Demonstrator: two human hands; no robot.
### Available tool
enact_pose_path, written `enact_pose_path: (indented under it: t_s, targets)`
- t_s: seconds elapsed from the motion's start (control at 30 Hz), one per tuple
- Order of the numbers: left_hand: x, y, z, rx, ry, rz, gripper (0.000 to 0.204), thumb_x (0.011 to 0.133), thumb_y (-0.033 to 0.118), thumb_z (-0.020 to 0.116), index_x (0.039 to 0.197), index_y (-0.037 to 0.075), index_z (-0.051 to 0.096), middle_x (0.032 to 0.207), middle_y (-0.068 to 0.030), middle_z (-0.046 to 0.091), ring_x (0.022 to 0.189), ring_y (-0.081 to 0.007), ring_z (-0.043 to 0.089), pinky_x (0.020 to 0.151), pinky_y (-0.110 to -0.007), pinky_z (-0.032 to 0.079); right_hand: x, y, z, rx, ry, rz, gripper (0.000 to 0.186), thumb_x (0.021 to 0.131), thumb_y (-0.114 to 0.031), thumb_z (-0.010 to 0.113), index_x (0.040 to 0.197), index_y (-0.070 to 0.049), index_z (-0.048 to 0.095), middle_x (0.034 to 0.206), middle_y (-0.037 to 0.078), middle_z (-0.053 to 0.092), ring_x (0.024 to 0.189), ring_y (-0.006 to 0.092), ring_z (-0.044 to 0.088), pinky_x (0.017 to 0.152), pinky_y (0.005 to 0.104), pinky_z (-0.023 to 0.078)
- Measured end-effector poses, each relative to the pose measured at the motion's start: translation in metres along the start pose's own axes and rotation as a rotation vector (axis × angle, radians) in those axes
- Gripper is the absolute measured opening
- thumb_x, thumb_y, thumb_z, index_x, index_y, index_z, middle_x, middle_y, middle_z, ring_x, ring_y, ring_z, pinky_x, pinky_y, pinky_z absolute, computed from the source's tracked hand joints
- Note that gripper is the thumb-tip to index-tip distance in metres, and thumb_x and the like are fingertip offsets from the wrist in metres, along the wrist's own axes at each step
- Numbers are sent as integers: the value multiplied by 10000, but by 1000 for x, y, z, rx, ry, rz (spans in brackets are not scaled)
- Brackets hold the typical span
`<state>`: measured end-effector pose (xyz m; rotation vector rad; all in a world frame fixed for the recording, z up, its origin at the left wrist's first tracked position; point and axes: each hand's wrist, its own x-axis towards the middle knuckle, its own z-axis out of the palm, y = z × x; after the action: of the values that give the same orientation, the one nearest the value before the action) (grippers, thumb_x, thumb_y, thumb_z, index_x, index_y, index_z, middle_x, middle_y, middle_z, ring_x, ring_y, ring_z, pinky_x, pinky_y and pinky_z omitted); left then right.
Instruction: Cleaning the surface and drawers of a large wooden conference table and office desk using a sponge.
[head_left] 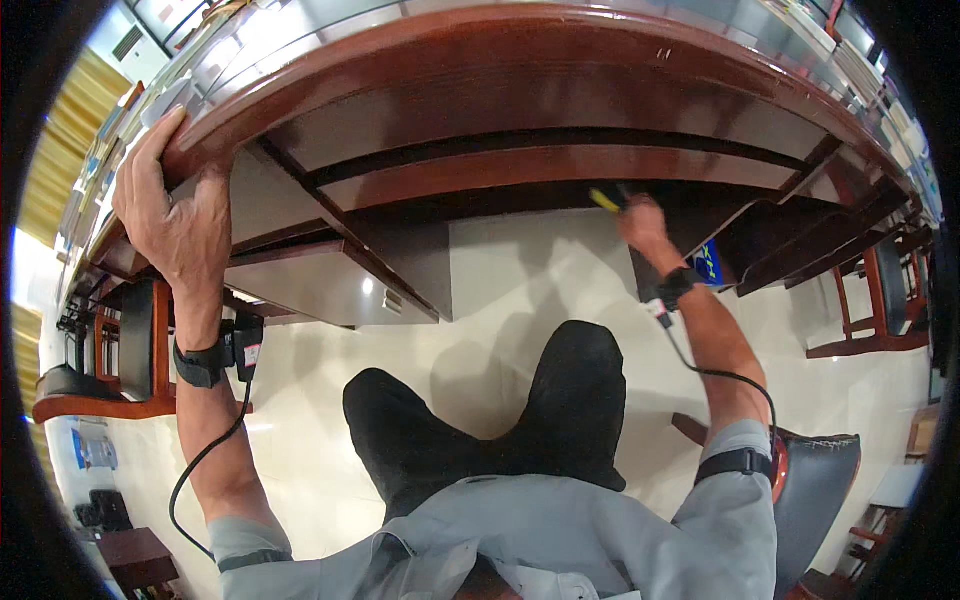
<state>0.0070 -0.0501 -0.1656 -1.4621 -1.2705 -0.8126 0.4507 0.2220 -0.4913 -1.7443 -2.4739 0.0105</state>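
I look down from a seated spot in front of a large reddish-brown wooden desk point(520, 50). My left hand point(175, 215) grips the desk's rounded front edge at the left, fingers curled over the top. My right hand point(642, 225) reaches under the desk top and is closed around a small yellow-handled tool point(605, 200), whose tip points into the dark recess below the desk. Both wrists wear black straps with cables running back along my forearms. My knees in dark trousers point(500, 410) are below the desk opening.
A grey drawer unit point(330, 285) hangs under the desk on the left. Wooden chairs point(870, 300) stand at the right, a leather chair seat point(815, 480) is behind my right elbow, and another chair point(135, 345) is at the left. The floor is pale and glossy.
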Motion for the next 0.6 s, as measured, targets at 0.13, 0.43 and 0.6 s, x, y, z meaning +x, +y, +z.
enact_pose_path:
  t_s: [0.13, 0.43, 0.6]
  targets:
    - [-4, -12, -6, -1, 1, 20, 463, 733, 146, 833, 1166, 132, 673, 1123, -51, 688, 1033, -228, 620, 947, -345, 418, -12, -175, -10, 892, 56, -50, 598, 836, -102, 594, 1427, -104, 498, 1011, 217, 691, 744, 214, 626, 720, 317, 524]
    - [-5, -6, -2, -9, -24, -4, 428, 783, 164, 820, 1183, 116, 675, 1109, -72, 695, 980, -211, 659, 862, -319, 508, -63, -378, -57, 1614, 405, -237, 377, 926, -130, 552, 1243, 76, 553, 1026, 254, 611, 893, 372, 599, 802, 471, 484]
    - [-9, -8, -11, 112, -74, -172, 434, 812, 169, 797, 1213, 102, 645, 1124, -72, 689, 989, -192, 662, 876, -306, 530, -81, -385, -2, 1555, 298, -70, 445, 931, -70, 477, 1364, 30, 477, 1279, 253, 556, 1140, 408, 537, 994, 391, 425]
